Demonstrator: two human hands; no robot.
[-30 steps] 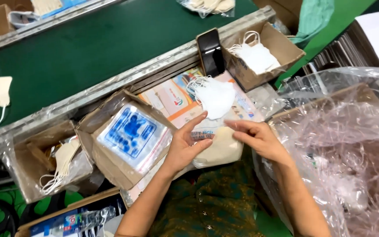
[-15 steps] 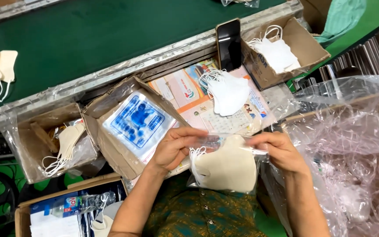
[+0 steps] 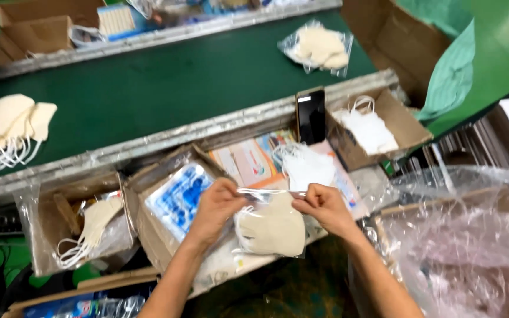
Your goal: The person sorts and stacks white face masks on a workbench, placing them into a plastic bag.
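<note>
Both hands hold a clear plastic bag [image 3: 271, 227] with a cream face mask [image 3: 273, 231] inside it. The left hand [image 3: 216, 203] has its grip clamped on the bag's top edge at one end, and the right hand [image 3: 323, 205] has its grip clamped on the same edge at the other end, so the bag hangs between them, just above the desk [image 3: 248, 162].

Under the hands lie printed sheets, a loose white mask [image 3: 306, 166] and a cardboard box of blue packets [image 3: 175, 197]. A black phone [image 3: 311, 115] stands against the rail of a green conveyor belt [image 3: 166, 82].

Half a second ago the bag hung lower; now both hands have lifted it slightly and moved closer together.
</note>
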